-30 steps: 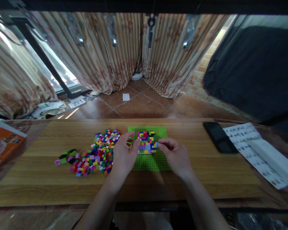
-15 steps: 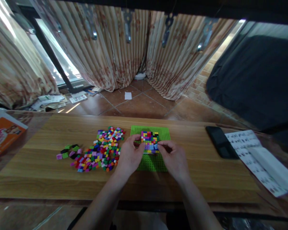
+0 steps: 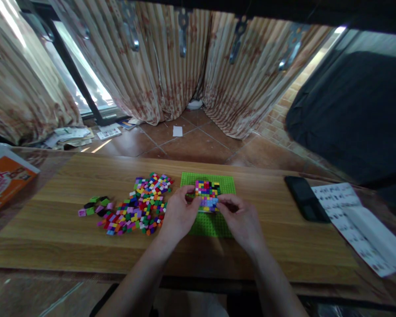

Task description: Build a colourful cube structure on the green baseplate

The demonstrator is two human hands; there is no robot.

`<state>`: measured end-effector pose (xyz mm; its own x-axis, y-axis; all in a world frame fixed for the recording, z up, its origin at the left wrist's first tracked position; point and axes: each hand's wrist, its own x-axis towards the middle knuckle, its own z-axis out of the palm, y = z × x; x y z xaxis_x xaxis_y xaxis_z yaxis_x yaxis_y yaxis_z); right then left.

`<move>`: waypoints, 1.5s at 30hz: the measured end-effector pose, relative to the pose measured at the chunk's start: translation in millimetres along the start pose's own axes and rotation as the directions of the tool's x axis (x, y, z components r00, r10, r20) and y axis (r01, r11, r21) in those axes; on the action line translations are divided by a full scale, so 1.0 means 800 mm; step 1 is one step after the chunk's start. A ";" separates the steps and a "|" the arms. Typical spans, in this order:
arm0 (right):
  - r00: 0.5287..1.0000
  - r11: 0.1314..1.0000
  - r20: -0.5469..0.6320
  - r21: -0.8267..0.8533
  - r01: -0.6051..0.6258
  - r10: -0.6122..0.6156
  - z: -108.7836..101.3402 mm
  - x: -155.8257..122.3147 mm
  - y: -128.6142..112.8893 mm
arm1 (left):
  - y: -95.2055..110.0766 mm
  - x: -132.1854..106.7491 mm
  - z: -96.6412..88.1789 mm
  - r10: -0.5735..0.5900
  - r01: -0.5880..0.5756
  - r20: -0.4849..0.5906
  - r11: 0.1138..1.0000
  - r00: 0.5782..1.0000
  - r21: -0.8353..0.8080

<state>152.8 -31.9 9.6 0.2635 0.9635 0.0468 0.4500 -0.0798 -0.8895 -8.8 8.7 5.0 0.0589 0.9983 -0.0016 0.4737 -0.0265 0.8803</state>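
A multicoloured panel of small bricks [image 3: 207, 189] lies over the green studded baseplate [image 3: 214, 226] in the middle of the table. My left hand [image 3: 181, 214] grips the panel's left edge, thumb in front and index finger curled behind. At the opposite edge, my right hand [image 3: 242, 219] has thumb and index finger pinched against the end of a light blue brick [image 3: 213, 202] in the panel's front part. That brick looks level with its neighbours; the fingertips partly cover its right end. Left of my left hand spreads a pile of loose coloured bricks [image 3: 137, 209].
A few larger pink, green and black blocks [image 3: 97, 206] lie left of the pile. A black phone [image 3: 306, 199] and a printed sheet [image 3: 338, 198] are on the right. An orange and white package [image 3: 8, 180] stands at the far left. Striped curtains [image 3: 174, 75] hang beyond the table.
The light blue brick, tilted at my right fingertips before, now lies level in the panel. Both hands stay nearly in place; the camera view has shifted slightly.
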 end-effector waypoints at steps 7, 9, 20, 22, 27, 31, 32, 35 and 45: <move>0.998 0.998 -0.041 -0.039 0.045 -0.047 0.002 0.000 0.002 | -0.001 0.000 -0.001 -0.005 0.005 0.007 1.000 1.000 0.015; 0.997 0.997 -0.056 -0.044 0.056 -0.059 0.003 -0.001 0.003 | 0.002 -0.001 -0.002 -0.003 0.003 0.014 1.000 1.000 0.017; 0.975 0.935 0.043 -0.275 0.223 -0.219 -0.006 0.003 0.004 | 0.004 -0.002 0.002 0.013 -0.013 -0.017 1.000 1.000 -0.012; 0.971 0.918 0.061 -0.319 0.237 -0.230 -0.006 0.004 0.003 | 0.004 -0.001 0.002 0.010 -0.011 -0.015 1.000 1.000 -0.006; 0.972 0.914 0.067 -0.331 0.235 -0.226 -0.004 0.002 0.002 | 0.008 -0.002 0.000 -0.024 0.024 -0.015 1.000 1.000 0.011; 0.983 0.967 0.001 -0.182 0.178 -0.181 -0.006 -0.002 0.005 | 0.005 0.000 -0.006 0.013 -0.013 -0.008 1.000 1.000 -0.003; 0.984 0.977 -0.038 -0.131 0.167 -0.173 -0.008 -0.002 0.005 | 0.002 0.003 -0.009 0.025 -0.026 -0.025 1.000 0.999 -0.005; 0.972 0.990 -0.187 -0.008 0.141 -0.140 -0.012 0.000 0.005 | -0.008 0.014 -0.024 0.018 -0.022 -0.095 0.999 0.995 -0.036; 0.951 0.995 -0.295 -0.062 0.077 -0.092 -0.014 0.004 0.008 | -0.053 0.031 -0.110 -0.027 0.040 -0.107 0.991 0.994 0.124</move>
<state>166.2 -32.2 9.2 0.4609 0.8485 0.2601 0.5212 -0.0215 -0.8532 -104.9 39.2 9.4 -0.0484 0.9985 0.0254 0.5810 0.0074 0.8139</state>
